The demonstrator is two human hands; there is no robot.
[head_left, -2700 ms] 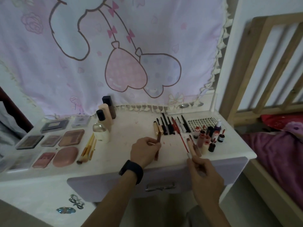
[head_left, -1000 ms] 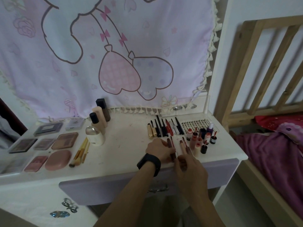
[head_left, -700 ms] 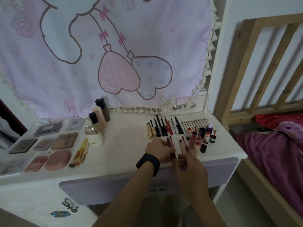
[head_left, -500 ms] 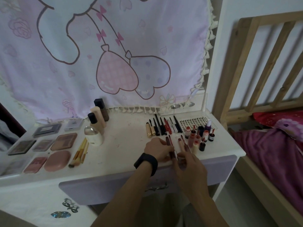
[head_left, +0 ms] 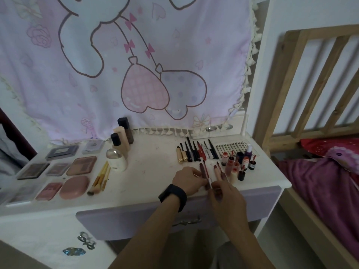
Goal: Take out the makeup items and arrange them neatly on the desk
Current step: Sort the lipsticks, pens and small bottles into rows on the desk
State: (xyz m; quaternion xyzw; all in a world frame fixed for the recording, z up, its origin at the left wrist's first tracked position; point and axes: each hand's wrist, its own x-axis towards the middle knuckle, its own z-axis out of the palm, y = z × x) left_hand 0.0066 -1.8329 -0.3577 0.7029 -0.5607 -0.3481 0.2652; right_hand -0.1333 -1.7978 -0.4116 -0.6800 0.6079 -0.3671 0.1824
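Pinched at its white end by left hand point(head_left: 187, 178) and right hand point(head_left: 226, 195), lower centre: slim red lip pencil point(head_left: 206, 170) on white desk point(head_left: 151, 171), near small red-filled bottles point(head_left: 236, 166), labels unreadable.

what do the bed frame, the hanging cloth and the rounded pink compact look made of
Bed frame: unpainted wood, matt, pale brown with visible grain.
Hanging cloth: thin printed fabric, with soft folds and a tasselled edge.
Rounded pink compact: likely plastic, smooth with a dull sheen, though I can't be sure.
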